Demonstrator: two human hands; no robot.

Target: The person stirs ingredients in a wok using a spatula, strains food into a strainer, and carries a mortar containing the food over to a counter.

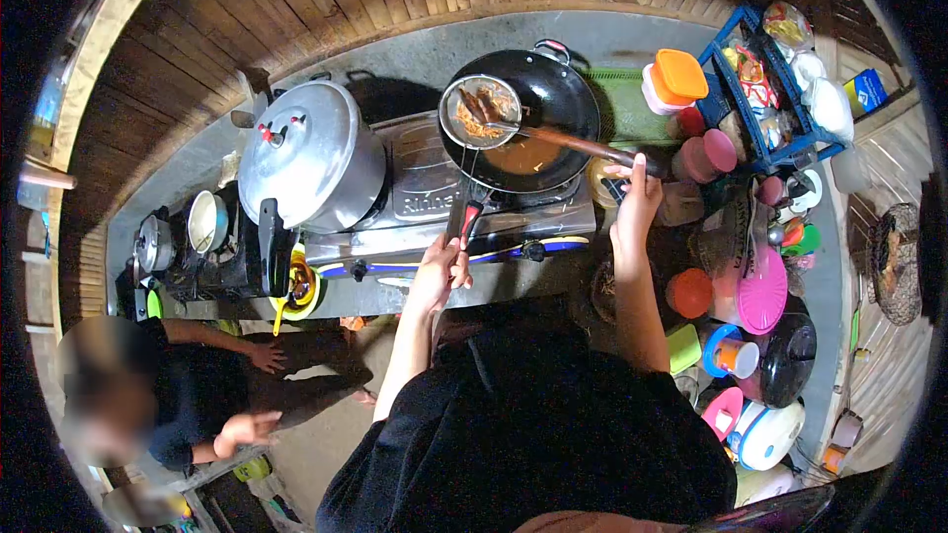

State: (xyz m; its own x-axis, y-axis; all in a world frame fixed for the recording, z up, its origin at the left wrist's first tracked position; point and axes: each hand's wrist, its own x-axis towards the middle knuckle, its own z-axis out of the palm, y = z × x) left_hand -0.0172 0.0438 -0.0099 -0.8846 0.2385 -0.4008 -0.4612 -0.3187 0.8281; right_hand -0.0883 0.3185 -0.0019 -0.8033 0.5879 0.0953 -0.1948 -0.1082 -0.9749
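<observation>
1. Strainer (452, 107), bearing brown bits (482, 123): poised above the left rim of the wok (573, 104), at the right end of the stove (425, 202).

2. Left hand (441, 271): fingers closed round the strainer's handle, by the stove's front edge. Could let the mesh roll through a slackened grip, with bits sliding into the brown liquid (528, 163) below.

3. Right hand (637, 202): partly closed, fingers curled about the wooden-handled utensil (578, 143), far end at the strainer. Could shove the strainer past the wok's left rim by pressing too hard, with bits scattering onto the stove.

4. Wok handle (472, 222), pointing to the stove's front edge, just beside the left hand: contact impossible to tell. Could snag fingers and rock the wok, with liquid slopping forward.

5. Liquid, probably hot: could spatter both wrists after a sudden fall of bits. Flame hidden beneath the wok.

6. Clear container (681, 202), near the stove's right edge, just beyond the right hand: could topple from a careless sweep of the utensil's butt end.
</observation>
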